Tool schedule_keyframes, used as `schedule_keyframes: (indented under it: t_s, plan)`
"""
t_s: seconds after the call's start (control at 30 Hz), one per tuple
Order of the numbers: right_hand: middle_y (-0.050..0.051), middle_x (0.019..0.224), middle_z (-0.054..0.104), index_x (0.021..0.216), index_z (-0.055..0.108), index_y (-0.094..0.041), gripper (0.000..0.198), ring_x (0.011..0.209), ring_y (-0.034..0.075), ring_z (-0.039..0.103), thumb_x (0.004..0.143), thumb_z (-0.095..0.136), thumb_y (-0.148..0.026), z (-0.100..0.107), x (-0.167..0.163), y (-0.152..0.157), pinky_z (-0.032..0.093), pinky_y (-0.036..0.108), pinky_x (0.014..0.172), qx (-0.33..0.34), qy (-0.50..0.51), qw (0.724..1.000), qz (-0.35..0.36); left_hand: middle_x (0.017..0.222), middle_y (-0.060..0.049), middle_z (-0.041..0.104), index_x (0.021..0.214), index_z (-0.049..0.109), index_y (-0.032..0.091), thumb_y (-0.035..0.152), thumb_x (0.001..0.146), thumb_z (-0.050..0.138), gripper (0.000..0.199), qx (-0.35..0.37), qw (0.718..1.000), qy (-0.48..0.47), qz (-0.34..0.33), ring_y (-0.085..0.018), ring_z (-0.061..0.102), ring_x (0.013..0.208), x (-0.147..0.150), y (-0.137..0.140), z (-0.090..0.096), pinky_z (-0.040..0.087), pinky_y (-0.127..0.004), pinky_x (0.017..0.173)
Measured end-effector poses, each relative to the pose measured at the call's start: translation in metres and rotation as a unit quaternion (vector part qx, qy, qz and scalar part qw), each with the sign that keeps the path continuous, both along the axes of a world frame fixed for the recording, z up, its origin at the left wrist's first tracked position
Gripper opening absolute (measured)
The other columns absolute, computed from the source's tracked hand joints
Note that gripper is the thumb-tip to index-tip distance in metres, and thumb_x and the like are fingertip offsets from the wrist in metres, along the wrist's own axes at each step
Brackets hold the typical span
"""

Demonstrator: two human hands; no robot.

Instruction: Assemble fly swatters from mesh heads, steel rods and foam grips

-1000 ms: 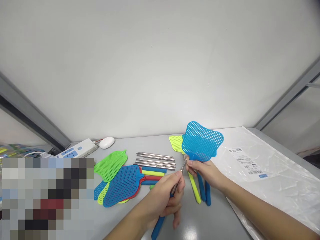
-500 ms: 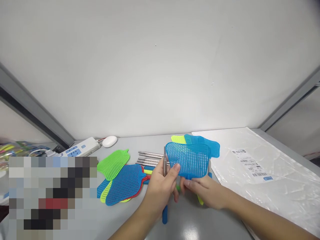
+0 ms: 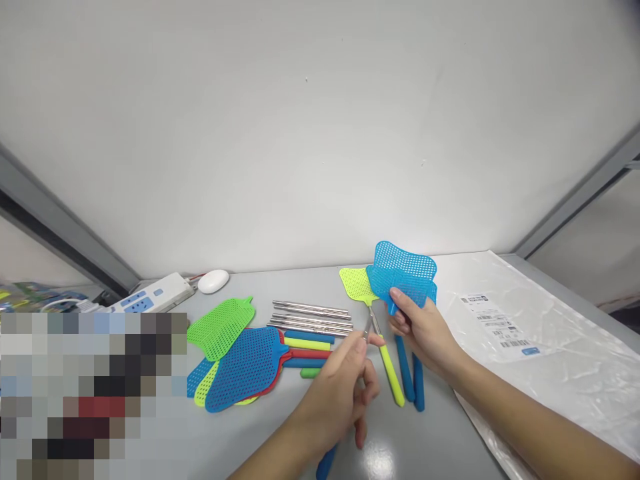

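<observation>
There it was: your left hand [image 3: 345,387] pinched the slim metal rod [image 3: 368,328] close to its tip, thumb against forefinger, the other fingers loosely curled and apart. A pinch that near the end probably gave you finer aim over it than a fist lower down. Below your left palm poked a blue handle [image 3: 326,463], apparently the same piece, its middle hidden by your hand.

Over on the other side, your right hand [image 3: 423,327] had the blue head [image 3: 403,260] by its base, thumb pressed over the front, fingers tucked behind. That grip left the mesh standing free above your knuckles and turned the neck down toward your left fingertips, near the rod's tip yet apart from it.

Just beyond your left fingertips lay the yellow swatter [image 3: 360,285], and under your right fingers two blue grips [image 3: 406,373] pointed back at you, lined up neatly, likely to keep them together. Left of your left fingers sat the rods [image 3: 310,324], the loose handles [image 3: 306,345] and the spare heads [image 3: 245,370], grouped by kind, presumably for easy picking.
</observation>
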State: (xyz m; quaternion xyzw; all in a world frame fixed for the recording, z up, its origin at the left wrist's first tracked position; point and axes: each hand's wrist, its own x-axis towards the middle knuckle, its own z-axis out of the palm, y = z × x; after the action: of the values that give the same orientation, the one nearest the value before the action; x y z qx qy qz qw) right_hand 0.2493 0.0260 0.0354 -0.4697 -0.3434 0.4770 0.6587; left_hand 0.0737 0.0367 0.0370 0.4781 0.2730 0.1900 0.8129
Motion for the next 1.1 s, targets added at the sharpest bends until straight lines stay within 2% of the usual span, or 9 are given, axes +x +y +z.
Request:
schedule_keyframes:
  t_s: [0.1,0.27,0.47,0.73,0.9,0.97,1.1]
  plan:
    - [-0.007,0.05,0.04,0.061,0.045,-0.019,0.039,0.045,0.007,0.031,0.084,0.065,-0.044,0.0,-0.002,0.001,0.025,0.023,0.046,-0.01,0.0,1.0,0.012,0.058,0.01,0.044,0.117,0.047,0.025,0.052,0.094,0.035,0.037,-0.002,0.999,0.006,-0.039,-0.003,0.018,0.03,0.002,-0.003,-0.003,0.041,-0.018,0.033]
    - [-0.005,0.047,0.042,0.056,0.047,-0.018,0.045,0.045,0.008,0.035,0.088,0.06,-0.046,-0.005,-0.008,-0.005,0.028,0.025,0.048,-0.03,-0.036,0.997,0.06,0.055,0.01,0.043,0.114,0.048,0.024,0.05,0.095,0.034,0.035,-0.008,0.999,0.009,-0.033,-0.004,0.017,0.031,0.003,0.0,-0.004,0.043,-0.02,0.034]
    - [-0.006,0.048,0.042,0.06,0.049,-0.018,0.04,0.044,0.008,0.036,0.086,0.063,-0.045,-0.008,-0.01,-0.005,0.03,0.024,0.045,-0.013,0.0,1.0,0.008,0.051,0.01,0.042,0.114,0.049,0.024,0.05,0.094,0.035,0.036,-0.017,0.998,-0.001,-0.052,-0.004,0.017,0.031,0.001,0.002,-0.003,0.044,-0.021,0.034]
    - [-0.006,0.05,0.043,0.063,0.049,-0.018,0.039,0.044,0.008,0.04,0.089,0.059,-0.045,-0.011,-0.013,-0.005,0.033,0.025,0.046,-0.019,0.015,0.999,0.044,0.05,0.011,0.041,0.111,0.048,0.024,0.049,0.095,0.034,0.033,-0.017,0.998,-0.011,-0.057,-0.004,0.016,0.03,-0.001,0.003,-0.006,0.045,-0.021,0.035]
    - [-0.006,0.049,0.042,0.062,0.046,-0.019,0.04,0.042,0.007,0.041,0.088,0.06,-0.046,-0.013,-0.021,-0.007,0.032,0.023,0.045,-0.031,0.028,0.998,0.051,0.05,0.012,0.039,0.101,0.047,0.024,0.052,0.095,0.034,0.031,-0.02,0.998,-0.011,-0.059,-0.004,0.016,0.029,0.001,0.001,-0.008,0.044,-0.022,0.034]
    - [-0.008,0.048,0.04,0.064,0.044,-0.02,0.038,0.041,0.007,0.041,0.086,0.063,-0.045,-0.014,-0.025,-0.009,0.03,0.022,0.044,-0.031,0.046,0.997,0.05,0.051,0.012,0.036,0.096,0.046,0.024,0.054,0.093,0.036,0.032,-0.022,0.999,-0.004,-0.047,-0.003,0.016,0.03,0.001,-0.001,-0.008,0.042,-0.019,0.034]
    - [-0.009,0.05,0.037,0.067,0.041,-0.021,0.037,0.042,0.007,0.043,0.085,0.065,-0.042,-0.014,-0.029,-0.01,0.026,0.02,0.042,-0.027,0.061,0.996,0.064,0.053,0.012,0.03,0.092,0.044,0.025,0.057,0.093,0.036,0.033,-0.034,0.999,0.013,-0.038,-0.003,0.014,0.033,0.001,-0.002,-0.004,0.028,-0.014,0.033]
